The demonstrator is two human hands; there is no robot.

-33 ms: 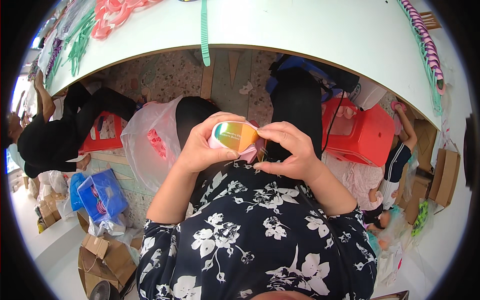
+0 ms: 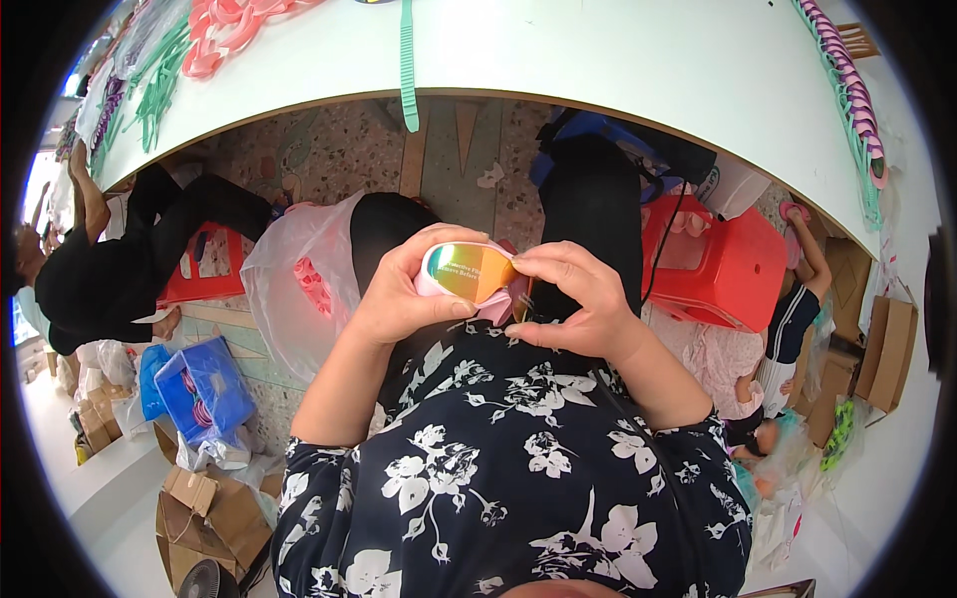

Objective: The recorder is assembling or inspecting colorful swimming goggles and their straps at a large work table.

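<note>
Between both hands, above my lap, is a pair of pink swimming goggles (image 2: 465, 272) with a shiny mirrored lens in green, yellow and orange, facing up. My left hand (image 2: 404, 289) grips the rim of that lens, thumb along its lower edge and fingers around the top. At the other side, my right hand (image 2: 578, 299) pinches the goggles, index finger at the lens's right edge and thumb lower down. The second lens is turned away and mostly hidden by the right fingers.
A white table (image 2: 618, 60) curves across the far side, a green strap (image 2: 408, 70) hanging over its edge. Pink straps (image 2: 224, 35) lie at its left. A clear plastic bag (image 2: 299, 289) is by my left leg, a red stool (image 2: 713, 269) at right. Co-workers sit on both sides.
</note>
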